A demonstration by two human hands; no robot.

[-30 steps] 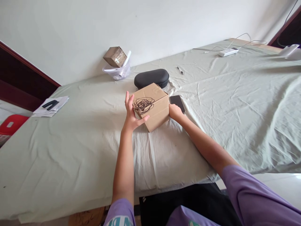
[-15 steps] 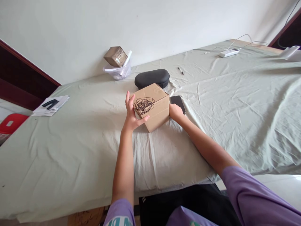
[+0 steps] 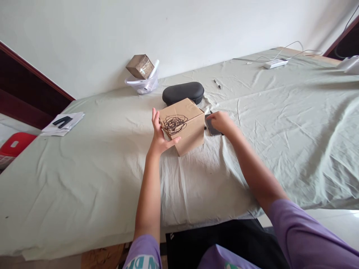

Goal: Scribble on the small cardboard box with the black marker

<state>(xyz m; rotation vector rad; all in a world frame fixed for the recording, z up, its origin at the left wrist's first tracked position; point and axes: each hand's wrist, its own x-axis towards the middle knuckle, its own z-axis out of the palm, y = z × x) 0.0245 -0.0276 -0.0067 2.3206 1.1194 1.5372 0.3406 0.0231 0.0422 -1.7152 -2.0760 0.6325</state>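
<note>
A brown cardboard box (image 3: 190, 136) sits on the cloth-covered table in front of me, tilted towards me at an angle. A tangle of thin dark cord (image 3: 175, 124) lies over its top left corner. My left hand (image 3: 159, 136) grips that left side, thumb on the near face and fingers spread behind. To the right of the box, my right hand (image 3: 223, 121) hovers over or touches a dark phone (image 3: 214, 130), index finger stretched out and the other fingers partly hidden. I make out nothing held in it.
Behind the box rests a black hard case (image 3: 182, 92). A clear plastic bowl (image 3: 143, 86) holds a small box (image 3: 140, 66) and white rolls. A pen (image 3: 217, 84), a power strip (image 3: 275, 63) and papers (image 3: 66, 129) with a black stapler-like object (image 3: 62, 121) lie around.
My right hand has left the right side of the box and moved right, over the phone. My left hand stays on the box. The view has shifted slightly.
</note>
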